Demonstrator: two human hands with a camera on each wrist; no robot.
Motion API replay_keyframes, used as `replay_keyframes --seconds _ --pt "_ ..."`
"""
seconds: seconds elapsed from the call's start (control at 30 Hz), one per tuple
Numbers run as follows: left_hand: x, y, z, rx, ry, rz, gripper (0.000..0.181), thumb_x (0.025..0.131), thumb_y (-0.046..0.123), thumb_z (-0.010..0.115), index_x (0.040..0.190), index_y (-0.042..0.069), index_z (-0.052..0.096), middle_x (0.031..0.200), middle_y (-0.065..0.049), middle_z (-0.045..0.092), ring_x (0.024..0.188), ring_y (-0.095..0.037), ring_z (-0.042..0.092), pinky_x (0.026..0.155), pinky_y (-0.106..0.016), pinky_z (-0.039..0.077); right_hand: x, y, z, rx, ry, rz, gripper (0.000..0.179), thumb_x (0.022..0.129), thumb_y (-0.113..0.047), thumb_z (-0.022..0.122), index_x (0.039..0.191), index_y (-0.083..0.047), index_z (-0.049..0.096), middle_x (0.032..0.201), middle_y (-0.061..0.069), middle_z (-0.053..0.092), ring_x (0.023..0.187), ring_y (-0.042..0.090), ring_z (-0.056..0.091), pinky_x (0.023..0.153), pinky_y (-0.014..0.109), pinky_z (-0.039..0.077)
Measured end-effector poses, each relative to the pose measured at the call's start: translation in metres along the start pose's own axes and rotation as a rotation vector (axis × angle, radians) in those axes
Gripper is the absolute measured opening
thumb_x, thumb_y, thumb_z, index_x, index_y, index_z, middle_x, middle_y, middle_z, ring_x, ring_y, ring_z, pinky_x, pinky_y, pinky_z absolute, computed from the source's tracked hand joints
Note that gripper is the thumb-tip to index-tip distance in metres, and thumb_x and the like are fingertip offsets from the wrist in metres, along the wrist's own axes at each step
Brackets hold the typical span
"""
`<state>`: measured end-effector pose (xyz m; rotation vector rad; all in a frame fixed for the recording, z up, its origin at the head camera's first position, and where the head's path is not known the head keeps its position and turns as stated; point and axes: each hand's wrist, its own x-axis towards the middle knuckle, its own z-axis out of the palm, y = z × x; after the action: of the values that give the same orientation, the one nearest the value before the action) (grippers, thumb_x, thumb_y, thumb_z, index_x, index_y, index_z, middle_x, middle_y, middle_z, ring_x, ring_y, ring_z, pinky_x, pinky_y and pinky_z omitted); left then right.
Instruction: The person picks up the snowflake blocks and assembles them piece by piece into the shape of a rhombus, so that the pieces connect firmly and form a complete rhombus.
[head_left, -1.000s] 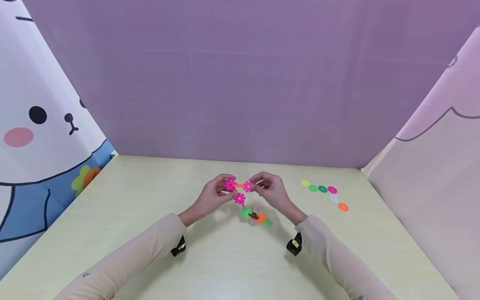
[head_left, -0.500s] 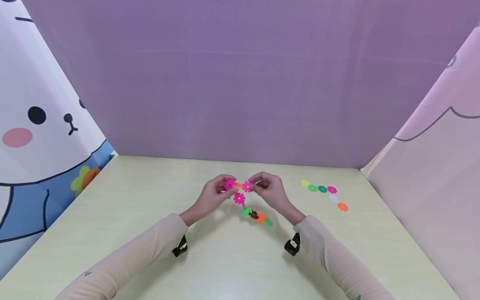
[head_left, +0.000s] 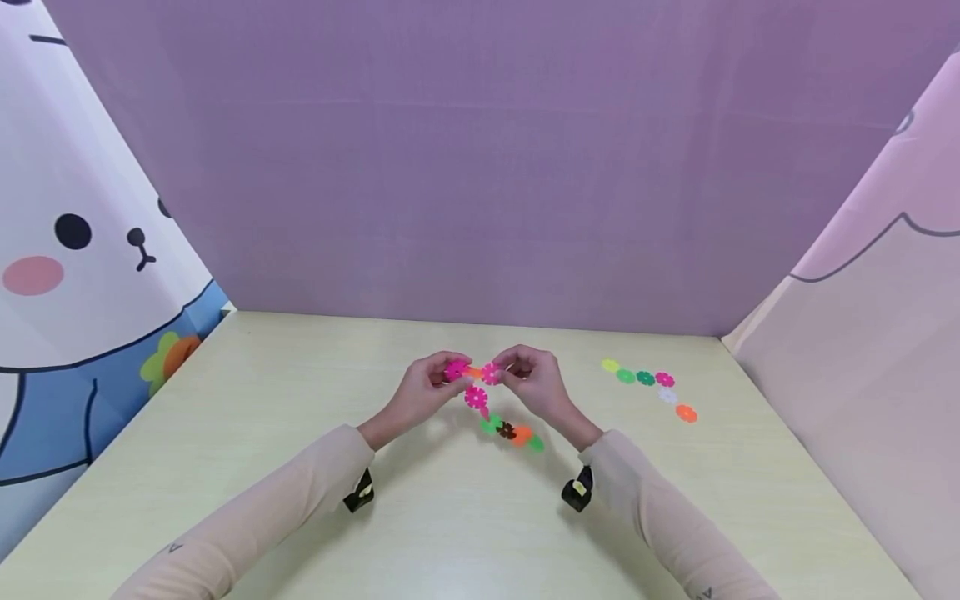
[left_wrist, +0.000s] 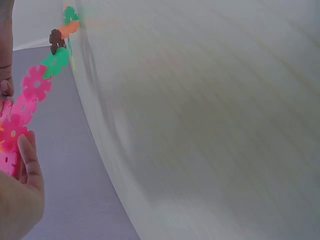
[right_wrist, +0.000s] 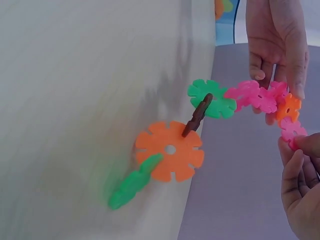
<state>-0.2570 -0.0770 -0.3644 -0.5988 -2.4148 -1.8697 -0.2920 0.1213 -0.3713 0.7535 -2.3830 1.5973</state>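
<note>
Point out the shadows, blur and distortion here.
Head view: soft shadows on the tabletop; left wrist view: washed-out, the tabletop's edge bowed; right wrist view: orange disc fairly crisp, green end disc softer, with a faint green tint beside it.

Pale table (head_left: 465, 525) bears six flower discs (head_left: 646, 378) (one white).

The chain of flower discs (right_wrist: 220, 106) at the centre of the frame looks like smooth, hard plastic with a soft sheen. Beneath, the pale tabletop (head_left: 465, 533) shows a smooth, wood-grain finish, faintly shiny at the bottom of the frame. The purple backdrop (head_left: 480, 167) across the top is matt, lightly creased cloth, and the beige sleeves (head_left: 277, 517) at lower left and right look like matt, softly wrinkled fabric.
</note>
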Motion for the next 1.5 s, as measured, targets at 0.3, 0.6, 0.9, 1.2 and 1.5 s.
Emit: replay_keyframes --seconds 0.3,0.6,0.9,1.2,1.5 --pt "0.001 -0.003 -0.002 -0.010 -0.005 -0.014 0.031 0.085 0.004 0.062 0.115 -0.004 0.056 0.106 -0.024 0.063 0.089 -0.035 0.064 0.069 -0.017 0.052 -0.002 -0.017 0.000 -0.018 -0.024 0.017 0.010 0.079 0.007 0.063 0.089 0.008 0.065 0.079 0.024 0.066 0.060 0.022 0.058 0.050 0.016 0.042" --pt "0.001 -0.005 -0.004 -0.008 -0.030 -0.017 0.030 0.085 0.004 0.061 0.114 -0.004 0.057 0.107 -0.023 0.063 0.090 -0.035 0.064 0.074 -0.027 0.054 0.002 -0.001 0.003 -0.019 -0.026 0.032 0.009 0.079 0.004 0.065 0.086 -0.001 0.067 0.077 0.015 0.068 0.060 0.020 0.059 0.052 0.019 0.045" --pt "0.000 -0.005 -0.004 -0.002 -0.035 0.000 0.030 0.085 0.002 0.061 0.114 -0.005 0.057 0.107 -0.024 0.062 0.090 -0.036 0.064 0.072 -0.020 0.053 0.002 -0.003 0.002 -0.062 -0.037 0.007 0.008 0.078 0.004 0.066 0.085 -0.001 0.067 0.076 0.012 0.068 0.060 0.019 0.058 0.053 0.020 0.047" --pt "-0.001 -0.006 -0.005 -0.036 -0.036 -0.006 0.030 0.085 0.002 0.061 0.113 -0.006 0.056 0.107 -0.025 0.062 0.092 -0.036 0.063 0.076 -0.025 0.054 0.001 -0.001 0.004 0.041 -0.038 0.073 0.008 0.080 0.002 0.065 0.088 0.001 0.067 0.080 0.018 0.067 0.061 0.014 0.059 0.055 0.019 0.048" --pt "-0.001 -0.007 -0.004 -0.033 -0.037 -0.028 0.029 0.086 0.003 0.061 0.114 -0.005 0.056 0.108 -0.024 0.062 0.091 -0.035 0.064 0.077 -0.032 0.054 -0.004 -0.009 0.005 0.166 -0.029 0.143 0.012 0.080 0.008 0.062 0.092 0.010 0.064 0.085 0.030 0.063 0.061 0.008 0.059 0.054 0.017 0.046"
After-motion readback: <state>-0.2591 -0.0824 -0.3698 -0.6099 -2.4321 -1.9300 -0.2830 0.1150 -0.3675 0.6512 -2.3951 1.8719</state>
